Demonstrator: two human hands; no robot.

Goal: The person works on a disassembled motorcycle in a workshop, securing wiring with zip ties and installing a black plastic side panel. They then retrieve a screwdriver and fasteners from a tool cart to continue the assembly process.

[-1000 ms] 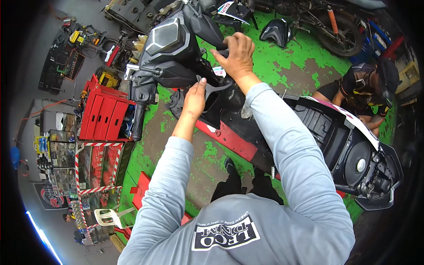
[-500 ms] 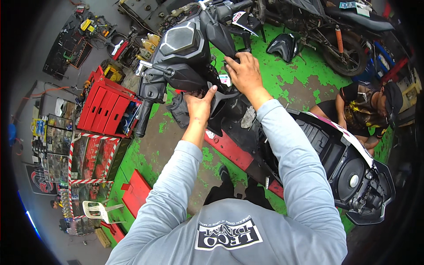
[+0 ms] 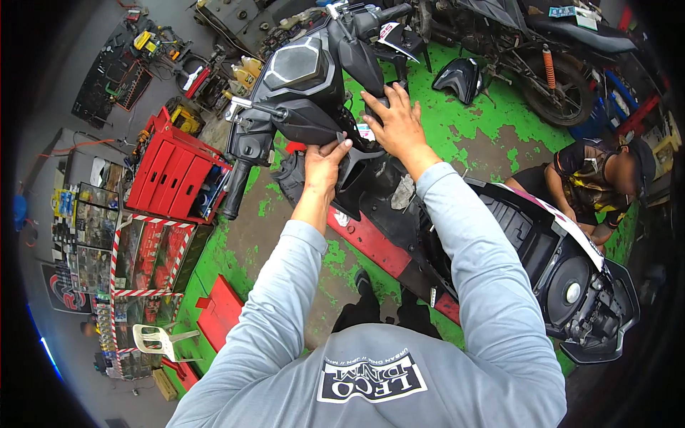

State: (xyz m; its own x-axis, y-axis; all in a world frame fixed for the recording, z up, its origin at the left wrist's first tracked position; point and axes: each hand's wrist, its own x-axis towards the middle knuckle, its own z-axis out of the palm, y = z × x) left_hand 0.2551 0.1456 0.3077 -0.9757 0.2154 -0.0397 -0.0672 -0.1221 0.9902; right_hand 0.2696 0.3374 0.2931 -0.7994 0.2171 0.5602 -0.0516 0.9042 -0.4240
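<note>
Ahead of me stands a partly stripped black scooter (image 3: 285, 89), its handlebar turned at an angle. My left hand (image 3: 325, 167) is closed on the edge of a black plastic front panel (image 3: 352, 165) below the dashboard, thumb on top; its fingertips are hidden behind the panel. My right hand (image 3: 401, 127) lies against the right side of the same front section, fingers stretched and spread. Between the hands, a small white and pink label (image 3: 365, 132) and an opening with dark parts are visible. A greyish rag-like piece (image 3: 402, 192) rests on the footboard.
The scooter's open rear body (image 3: 542, 264) extends to the right, where another person (image 3: 596, 178) crouches. A second motorcycle (image 3: 542, 57) stands behind. At left are a red tool cabinet (image 3: 168, 171) and a white plastic chair (image 3: 157, 341). A black fairing piece (image 3: 460, 78) lies on the green floor.
My right hand's fingers have spread and lifted slightly on the panel. My left hand has tightened its fingers at the panel edge. The handlebar's left end has shifted slightly right.
</note>
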